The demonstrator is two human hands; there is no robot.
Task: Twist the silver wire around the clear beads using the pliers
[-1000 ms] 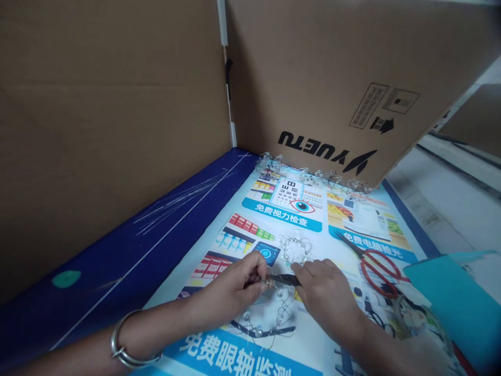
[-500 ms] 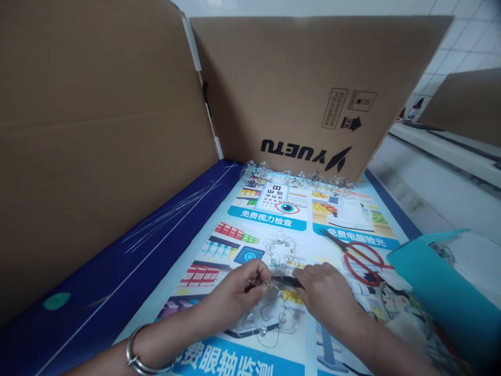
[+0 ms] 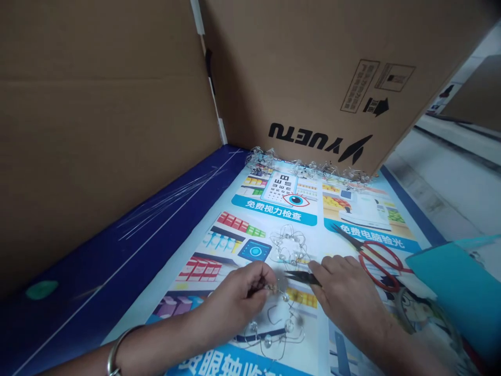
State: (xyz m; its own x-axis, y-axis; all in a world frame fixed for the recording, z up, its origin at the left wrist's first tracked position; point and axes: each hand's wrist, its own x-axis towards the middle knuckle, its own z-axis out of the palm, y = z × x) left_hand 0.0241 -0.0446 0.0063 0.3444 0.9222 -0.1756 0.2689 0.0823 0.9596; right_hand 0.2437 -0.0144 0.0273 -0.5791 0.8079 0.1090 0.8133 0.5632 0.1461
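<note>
Two hands at a beaded wire piece on a printed poster

The left hand had its thumb and fingertips pinched together on the far end of the beaded wire piece. The loops and clear beads of that piece lay on the poster just below the knuckles, between the two wrists. The right hand was closed around dark pliers, whose tips pointed left and sat close beside the left fingertips. Whether the tips touched the wire could not be told. A second wire piece lay just beyond both hands, apart from them. Red-handled scissors rested to the right of the right hand, near a teal sheet. Loose wires lay on the blue strip by the cardboard wall.
</note>
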